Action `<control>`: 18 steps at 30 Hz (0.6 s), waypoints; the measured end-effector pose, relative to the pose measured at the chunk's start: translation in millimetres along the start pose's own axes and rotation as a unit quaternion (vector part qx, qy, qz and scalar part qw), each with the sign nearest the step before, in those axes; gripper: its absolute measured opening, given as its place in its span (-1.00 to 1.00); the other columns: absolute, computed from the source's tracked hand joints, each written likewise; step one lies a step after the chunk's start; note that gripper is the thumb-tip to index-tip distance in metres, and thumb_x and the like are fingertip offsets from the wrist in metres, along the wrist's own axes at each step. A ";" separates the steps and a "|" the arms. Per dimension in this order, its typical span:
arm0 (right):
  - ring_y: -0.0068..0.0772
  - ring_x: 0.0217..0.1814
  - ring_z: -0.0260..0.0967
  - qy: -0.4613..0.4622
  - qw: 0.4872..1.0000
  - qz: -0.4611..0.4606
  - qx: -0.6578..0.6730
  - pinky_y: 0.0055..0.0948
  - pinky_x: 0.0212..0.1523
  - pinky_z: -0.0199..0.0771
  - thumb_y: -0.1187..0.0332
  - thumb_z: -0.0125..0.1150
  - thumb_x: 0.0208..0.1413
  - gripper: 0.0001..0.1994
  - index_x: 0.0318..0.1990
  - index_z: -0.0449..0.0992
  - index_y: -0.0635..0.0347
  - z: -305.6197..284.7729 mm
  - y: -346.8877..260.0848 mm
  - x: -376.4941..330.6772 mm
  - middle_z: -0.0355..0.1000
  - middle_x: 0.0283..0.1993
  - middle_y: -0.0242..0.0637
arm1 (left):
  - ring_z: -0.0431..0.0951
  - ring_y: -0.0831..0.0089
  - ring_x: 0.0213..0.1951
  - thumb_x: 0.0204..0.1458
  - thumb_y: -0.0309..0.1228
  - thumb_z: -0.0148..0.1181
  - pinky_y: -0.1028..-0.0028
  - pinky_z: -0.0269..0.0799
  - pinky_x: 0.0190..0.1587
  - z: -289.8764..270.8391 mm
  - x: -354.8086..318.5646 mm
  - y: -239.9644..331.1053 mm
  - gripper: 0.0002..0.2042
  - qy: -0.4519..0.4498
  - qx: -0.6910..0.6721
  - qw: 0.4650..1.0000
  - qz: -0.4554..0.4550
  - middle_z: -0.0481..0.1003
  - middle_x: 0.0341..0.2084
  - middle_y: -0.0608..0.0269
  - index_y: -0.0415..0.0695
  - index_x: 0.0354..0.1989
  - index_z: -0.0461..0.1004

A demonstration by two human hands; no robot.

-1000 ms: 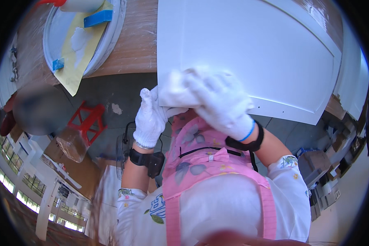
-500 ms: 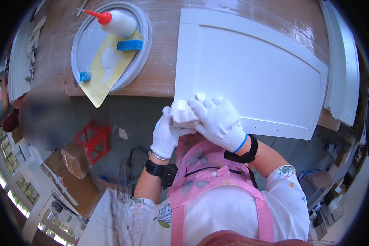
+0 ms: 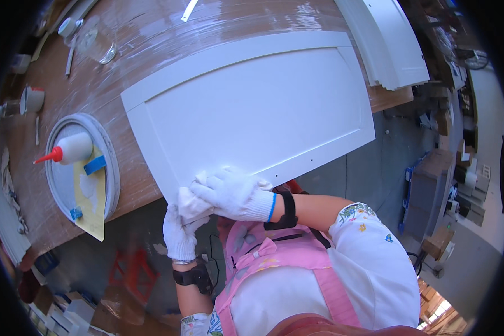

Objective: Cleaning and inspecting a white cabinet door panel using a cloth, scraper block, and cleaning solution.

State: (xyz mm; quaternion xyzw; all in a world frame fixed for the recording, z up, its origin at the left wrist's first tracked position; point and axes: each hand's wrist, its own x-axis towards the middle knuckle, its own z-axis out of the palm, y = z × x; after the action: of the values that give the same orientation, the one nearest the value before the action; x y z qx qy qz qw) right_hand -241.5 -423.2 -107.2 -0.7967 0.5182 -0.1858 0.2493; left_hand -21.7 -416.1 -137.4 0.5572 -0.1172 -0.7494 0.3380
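A white cabinet-door-like panel [image 3: 246, 106] with a raised frame lies on the table, its near edge jutting past the table's edge. At its near left corner, my gloved right hand [image 3: 235, 193] presses a crumpled white cloth [image 3: 192, 205] with fingers closed over it. My gloved left hand [image 3: 179, 232] grips the same cloth from the left, just below the corner. The bunched cloth and gloves hide the corner itself.
Left of the panel, a round grey lid [image 3: 113, 168] holds a white squeeze bottle [image 3: 75, 148] with a red nozzle, yellow sandpaper [image 3: 98, 207] and blue blocks [image 3: 95, 164]. Stacked white panels [image 3: 383, 39] stand at the far right. A red stool [image 3: 131, 274] is on the floor.
The whole view has swung, so the panel and lid appear farther left and turned. Both hands stay on the cloth at the panel's near left corner.
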 end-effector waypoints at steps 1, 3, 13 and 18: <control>-0.10 -0.14 0.49 0.015 1.000 0.002 0.005 -0.15 -0.06 0.45 0.23 0.30 -0.10 -0.40 0.17 0.37 0.17 -6.5 9.4 -11.4 0.45 0.01 -0.13 | 0.64 0.05 -0.15 0.30 -0.16 -0.01 0.14 0.73 -0.35 3.1 -0.7 0.7 -0.54 -0.009 0.005 1.000 -0.002 0.51 -0.07 -0.06 -0.29 0.19 0.29; -0.09 -0.10 0.48 0.055 0.998 0.030 -0.009 -0.16 -0.03 0.44 0.30 0.31 -0.14 -0.42 0.14 0.40 0.16 -29.1 29.6 -40.4 0.45 0.02 -0.13 | 0.61 0.01 -0.10 0.30 -0.16 0.02 0.09 0.73 -0.36 5.8 -2.2 2.0 -0.54 0.014 0.016 0.999 0.028 0.47 -0.01 -0.09 -0.28 0.20 0.28; 0.03 -0.06 0.48 0.133 0.885 0.363 -0.260 -0.16 -0.02 0.49 0.32 0.13 0.16 -0.77 -0.07 0.55 0.16 -166.9 149.0 -191.5 0.52 -0.07 -0.06 | 0.61 -0.02 -0.10 0.31 -0.20 0.01 0.05 0.73 -0.39 -20.3 -1.5 1.4 -0.60 0.011 -0.034 0.999 0.019 0.47 -0.02 -0.07 -0.24 0.16 0.30; -0.35 0.12 0.47 0.326 0.865 0.381 0.031 -0.42 0.14 0.42 0.53 0.13 0.17 -0.63 0.15 0.49 0.18 -196.8 152.1 -182.9 0.51 0.08 -0.22 | 0.52 0.38 -0.02 0.21 -0.30 0.20 0.41 0.45 0.06 7.1 -20.6 37.0 -0.55 0.168 0.327 0.916 0.158 0.50 0.00 0.04 -0.30 0.18 0.34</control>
State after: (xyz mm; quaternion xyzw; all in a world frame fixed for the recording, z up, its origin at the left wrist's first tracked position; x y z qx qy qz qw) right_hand -534.1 -346.9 -45.0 -0.4233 0.8271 -0.3413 0.1426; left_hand -11.2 -431.9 -98.8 0.7286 -0.3836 -0.5014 0.2658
